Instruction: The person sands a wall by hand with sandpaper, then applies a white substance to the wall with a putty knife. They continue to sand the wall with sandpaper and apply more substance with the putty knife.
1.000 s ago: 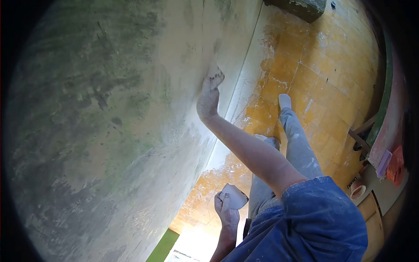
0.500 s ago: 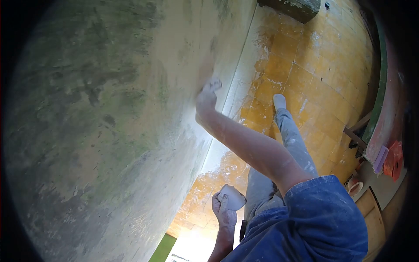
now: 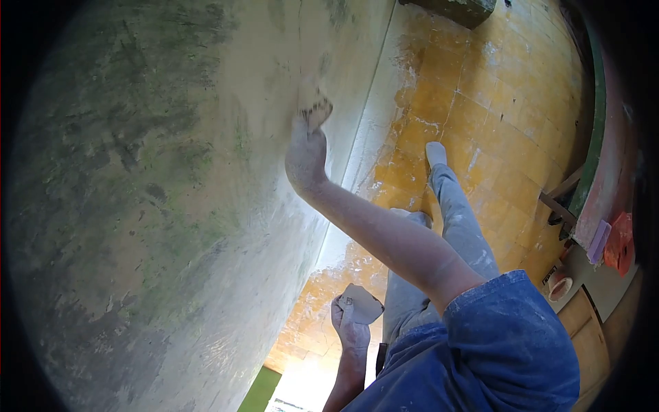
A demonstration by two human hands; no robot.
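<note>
My left hand (image 3: 351, 328), coated in pale powder, grips a flat light-grey piece (image 3: 365, 306) with a dark, uneven edge; the thumb lies on top of it. Higher up, my right hand (image 3: 306, 154) is at the mottled green-grey wall (image 3: 158, 192), wrist bent and fingers closed. What those fingers hold is hard to make out, as pale and dark patches blend with the wall there. A thin crack line runs up the wall above this hand.
Yellow tiled floor (image 3: 508, 130) with white smears meets the wall. My legs (image 3: 463, 213) stand on it. A grey block (image 3: 460, 8) lies at the top. To the right are a red bag (image 3: 620, 242), a purple piece (image 3: 598, 240) and a small round container (image 3: 560, 288).
My right hand has moved up and left along the wall. My left hand and the flat piece have shifted slightly up and left. The view has shifted a little.
</note>
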